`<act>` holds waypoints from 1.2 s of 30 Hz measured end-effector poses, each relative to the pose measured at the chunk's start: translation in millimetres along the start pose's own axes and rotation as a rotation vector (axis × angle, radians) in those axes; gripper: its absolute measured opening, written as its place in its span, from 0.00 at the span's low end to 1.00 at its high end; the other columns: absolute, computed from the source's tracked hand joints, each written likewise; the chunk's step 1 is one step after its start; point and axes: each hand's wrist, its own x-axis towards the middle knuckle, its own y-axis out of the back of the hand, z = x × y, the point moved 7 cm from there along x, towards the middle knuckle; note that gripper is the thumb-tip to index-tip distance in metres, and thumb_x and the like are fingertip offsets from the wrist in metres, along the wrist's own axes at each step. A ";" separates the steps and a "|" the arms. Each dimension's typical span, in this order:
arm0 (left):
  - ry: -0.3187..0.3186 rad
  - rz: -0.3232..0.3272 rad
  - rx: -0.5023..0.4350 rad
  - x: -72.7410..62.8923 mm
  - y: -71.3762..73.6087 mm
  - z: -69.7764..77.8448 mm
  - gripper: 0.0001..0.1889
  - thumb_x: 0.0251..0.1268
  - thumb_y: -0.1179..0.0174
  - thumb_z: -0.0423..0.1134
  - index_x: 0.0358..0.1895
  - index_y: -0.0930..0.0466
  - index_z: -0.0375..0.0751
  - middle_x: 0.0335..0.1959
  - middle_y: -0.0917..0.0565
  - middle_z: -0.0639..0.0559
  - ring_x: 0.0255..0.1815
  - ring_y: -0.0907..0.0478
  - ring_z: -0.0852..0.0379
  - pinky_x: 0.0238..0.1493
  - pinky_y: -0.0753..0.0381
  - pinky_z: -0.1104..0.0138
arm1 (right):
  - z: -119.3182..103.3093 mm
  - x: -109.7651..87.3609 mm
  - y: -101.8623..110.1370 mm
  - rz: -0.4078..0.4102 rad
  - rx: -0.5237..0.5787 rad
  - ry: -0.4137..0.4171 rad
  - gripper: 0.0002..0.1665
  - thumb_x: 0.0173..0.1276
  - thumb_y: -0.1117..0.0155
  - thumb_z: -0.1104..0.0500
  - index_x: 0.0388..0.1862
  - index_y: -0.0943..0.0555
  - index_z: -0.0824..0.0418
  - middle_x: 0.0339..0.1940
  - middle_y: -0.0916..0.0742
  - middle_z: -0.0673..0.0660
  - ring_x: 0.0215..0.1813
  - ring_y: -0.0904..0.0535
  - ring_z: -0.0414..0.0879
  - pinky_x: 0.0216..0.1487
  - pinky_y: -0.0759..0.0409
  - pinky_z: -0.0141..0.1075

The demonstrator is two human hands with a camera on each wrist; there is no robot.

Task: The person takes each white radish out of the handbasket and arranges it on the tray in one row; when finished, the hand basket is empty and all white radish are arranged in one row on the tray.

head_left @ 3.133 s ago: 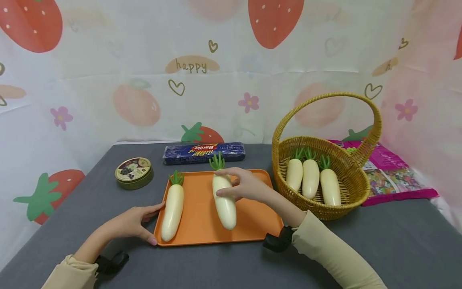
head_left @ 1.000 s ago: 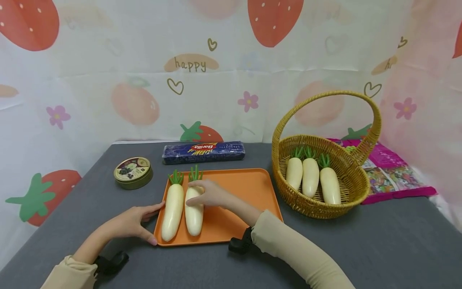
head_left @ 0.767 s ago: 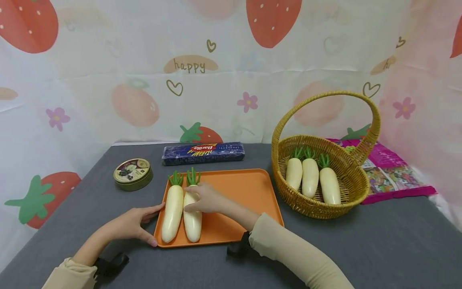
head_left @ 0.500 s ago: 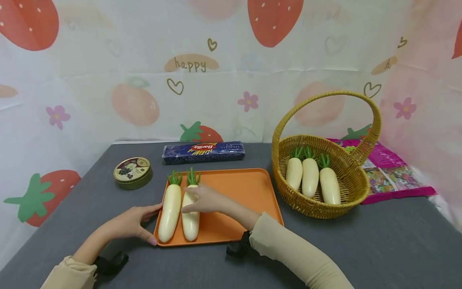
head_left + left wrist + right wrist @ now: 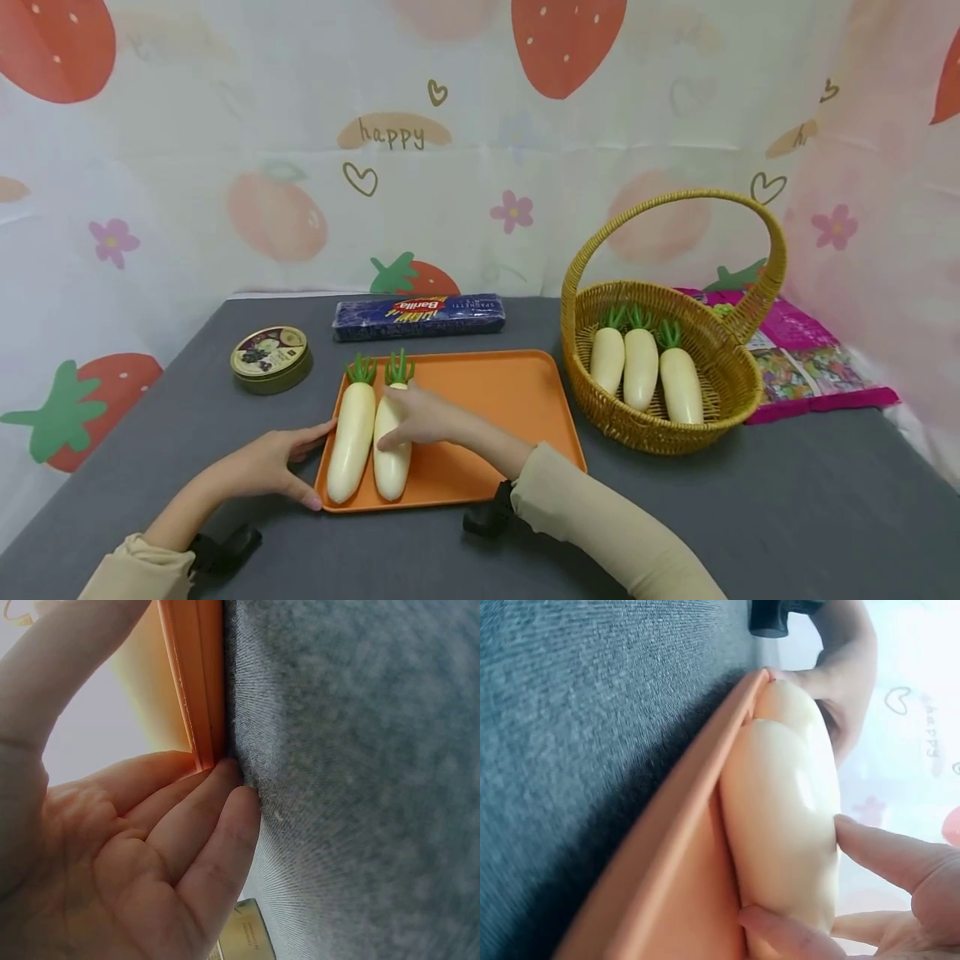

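In the head view, two white radishes with green tops lie side by side at the left end of an orange tray. My right hand holds the inner white radish from above, its thumb and fingers on either side. The outer white radish lies along the tray's left rim. My left hand touches the tray's left side and front corner with extended fingers and thumb. Up close in the right wrist view, the held radish rests on the tray with its neighbour behind it.
A wicker basket with a tall handle holds three white radishes at the right. Behind it lies a pink bag. A blue spaghetti pack is behind the tray, and a round tin stands to the left.
My right hand has carried its radish leftward from above the tray's middle, laid it down and slid it beside the other one. The left hand has stayed at the tray edge.
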 end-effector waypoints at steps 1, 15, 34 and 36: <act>-0.003 0.002 0.002 -0.2 0.6 0.1 0.52 0.40 0.28 0.46 0.65 0.49 0.23 0.60 0.42 0.25 0.56 0.36 0.34 0.52 0.32 0.50 | -0.8 0.9 -0.4 -0.001 -0.005 0.001 0.46 0.57 0.34 0.52 0.70 0.45 0.61 0.68 0.45 0.67 0.68 0.50 0.55 0.63 0.42 0.40; 0.002 -0.016 0.013 -1.8 0.9 0.0 0.53 0.42 0.29 0.46 0.67 0.54 0.25 0.61 0.44 0.24 0.56 0.36 0.34 0.51 0.31 0.51 | 0.1 -7.7 8.8 -0.041 0.059 -0.008 0.50 0.54 0.32 0.50 0.70 0.46 0.61 0.67 0.38 0.56 0.65 0.41 0.46 0.55 0.33 0.34; -0.049 0.003 0.052 0.5 0.4 1.1 0.53 0.41 0.30 0.49 0.65 0.50 0.22 0.60 0.41 0.24 0.54 0.34 0.34 0.50 0.30 0.51 | 24.4 -86.7 79.7 0.001 0.424 0.005 0.47 0.58 0.35 0.53 0.71 0.50 0.52 0.71 0.47 0.56 0.67 0.46 0.53 0.47 0.24 0.40; -0.043 0.006 0.052 -0.9 1.2 0.9 0.53 0.41 0.30 0.49 0.65 0.50 0.22 0.60 0.41 0.24 0.54 0.34 0.34 0.50 0.30 0.51 | 26.9 -95.0 86.2 0.016 0.435 0.017 0.48 0.58 0.35 0.53 0.71 0.50 0.52 0.70 0.47 0.55 0.67 0.46 0.53 0.48 0.25 0.41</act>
